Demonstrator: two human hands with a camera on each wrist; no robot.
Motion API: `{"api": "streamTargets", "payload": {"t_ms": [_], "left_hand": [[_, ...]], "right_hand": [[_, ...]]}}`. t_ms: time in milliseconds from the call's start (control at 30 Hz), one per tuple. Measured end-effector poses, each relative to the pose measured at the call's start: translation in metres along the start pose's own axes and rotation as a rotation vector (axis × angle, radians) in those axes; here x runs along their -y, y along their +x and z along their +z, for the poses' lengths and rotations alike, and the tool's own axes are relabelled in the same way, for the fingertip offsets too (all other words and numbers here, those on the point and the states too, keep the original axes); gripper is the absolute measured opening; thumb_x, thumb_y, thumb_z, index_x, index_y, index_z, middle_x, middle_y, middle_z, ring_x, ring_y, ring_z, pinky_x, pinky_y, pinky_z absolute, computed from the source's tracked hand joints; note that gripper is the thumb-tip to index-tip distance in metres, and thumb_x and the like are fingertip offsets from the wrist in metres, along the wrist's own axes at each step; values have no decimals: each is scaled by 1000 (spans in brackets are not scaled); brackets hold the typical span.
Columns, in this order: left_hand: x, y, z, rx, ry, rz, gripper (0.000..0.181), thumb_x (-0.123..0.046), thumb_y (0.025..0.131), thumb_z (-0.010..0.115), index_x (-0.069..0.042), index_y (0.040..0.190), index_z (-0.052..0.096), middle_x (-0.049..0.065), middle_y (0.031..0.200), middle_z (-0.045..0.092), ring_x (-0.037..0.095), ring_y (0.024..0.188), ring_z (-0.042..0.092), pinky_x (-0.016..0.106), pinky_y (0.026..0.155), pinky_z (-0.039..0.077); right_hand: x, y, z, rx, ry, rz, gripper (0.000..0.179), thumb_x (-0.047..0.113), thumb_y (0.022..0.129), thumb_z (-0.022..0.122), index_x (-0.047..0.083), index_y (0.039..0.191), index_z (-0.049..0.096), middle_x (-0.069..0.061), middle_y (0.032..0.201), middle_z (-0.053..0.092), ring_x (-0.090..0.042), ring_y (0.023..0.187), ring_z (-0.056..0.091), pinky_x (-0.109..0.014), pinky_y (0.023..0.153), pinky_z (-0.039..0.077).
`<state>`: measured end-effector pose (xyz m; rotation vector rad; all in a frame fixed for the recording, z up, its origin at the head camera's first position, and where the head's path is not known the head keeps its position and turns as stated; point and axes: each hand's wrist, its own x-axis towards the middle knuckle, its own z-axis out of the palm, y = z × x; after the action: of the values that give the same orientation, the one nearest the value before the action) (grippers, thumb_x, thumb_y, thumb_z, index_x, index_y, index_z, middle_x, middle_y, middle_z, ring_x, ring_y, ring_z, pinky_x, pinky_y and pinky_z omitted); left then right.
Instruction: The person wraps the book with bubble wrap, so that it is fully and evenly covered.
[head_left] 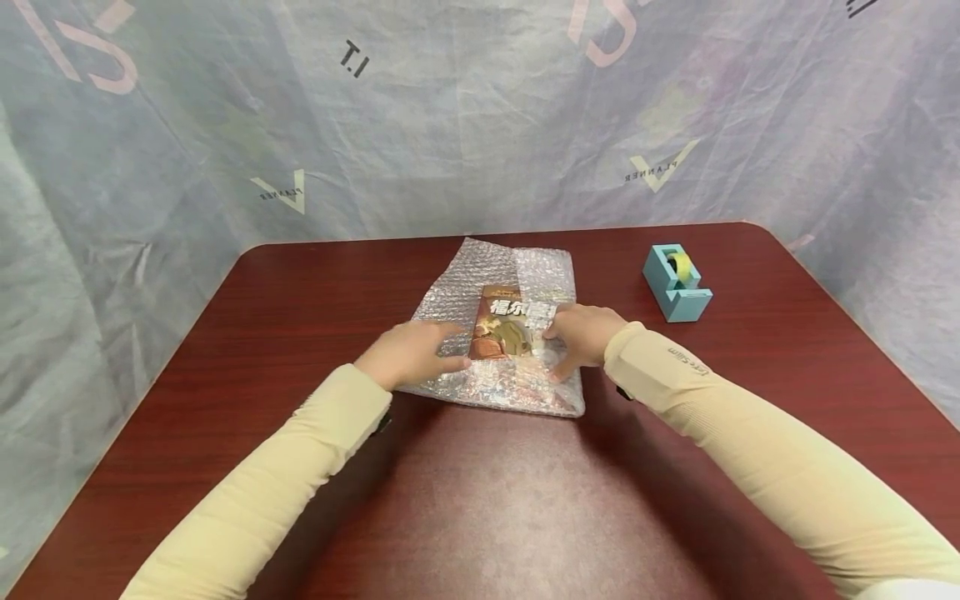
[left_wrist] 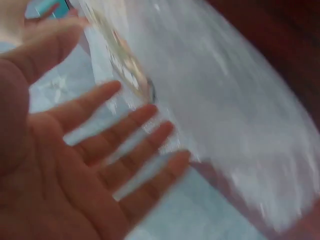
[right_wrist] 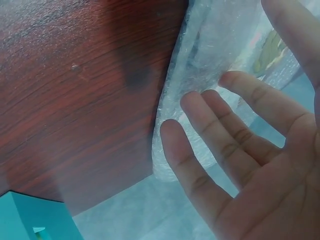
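A book [head_left: 498, 329] with a brown illustrated cover and white Chinese characters lies on a sheet of bubble wrap [head_left: 468, 279]. Layers of the wrap lie over the book's right part and its near edge. At the left side of the book is my left hand [head_left: 412, 350], its fingers spread and straight in the left wrist view, with nothing in its palm [left_wrist: 60, 175]. My right hand [head_left: 585, 335] is over the wrap's right part, fingertips right at the folded layer. Its fingers [right_wrist: 227, 140] are extended and apart in the right wrist view.
A light blue tape dispenser [head_left: 678, 287] with a yellow roll stands on the dark red wooden table [head_left: 315, 292], to the right of the wrap. Behind the table hangs a grey printed curtain [head_left: 420, 125], which also runs along both sides.
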<state>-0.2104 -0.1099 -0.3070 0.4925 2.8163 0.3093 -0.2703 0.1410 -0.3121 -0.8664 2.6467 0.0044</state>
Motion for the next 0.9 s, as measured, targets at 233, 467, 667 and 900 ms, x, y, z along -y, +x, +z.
{"api": "streamTargets", "payload": {"t_ms": [233, 467, 667, 900], "left_hand": [[21, -25, -11, 74, 43, -310, 84, -57, 96, 61, 12, 141, 50, 30, 138, 57, 47, 122, 58, 58, 96, 50], [29, -36, 0, 68, 54, -414, 79, -53, 95, 64, 15, 132, 53, 32, 128, 61, 48, 113, 62, 58, 88, 53], [28, -29, 13, 30, 60, -428, 68, -47, 94, 67, 12, 127, 58, 30, 125, 64, 47, 110, 64, 59, 86, 53], [29, -23, 19, 33, 50, -411, 57, -41, 94, 68, 9, 121, 65, 31, 123, 61, 47, 108, 63, 58, 85, 54]], "right_hand": [[1, -1, 0, -5, -2, -6, 66, 35, 80, 88, 7, 136, 66, -16, 129, 62, -35, 124, 56, -55, 97, 50], [-1, -1, 0, -18, 7, -13, 65, 35, 80, 88, 7, 135, 67, -16, 128, 63, -35, 123, 58, -53, 97, 50], [-2, -2, 1, -21, 10, -14, 66, 35, 81, 88, 7, 136, 66, -16, 129, 62, -35, 123, 57, -52, 97, 50], [-4, -3, 4, -17, 26, -11, 68, 37, 82, 87, 8, 139, 64, -13, 126, 61, -33, 119, 58, -50, 97, 50]]}}
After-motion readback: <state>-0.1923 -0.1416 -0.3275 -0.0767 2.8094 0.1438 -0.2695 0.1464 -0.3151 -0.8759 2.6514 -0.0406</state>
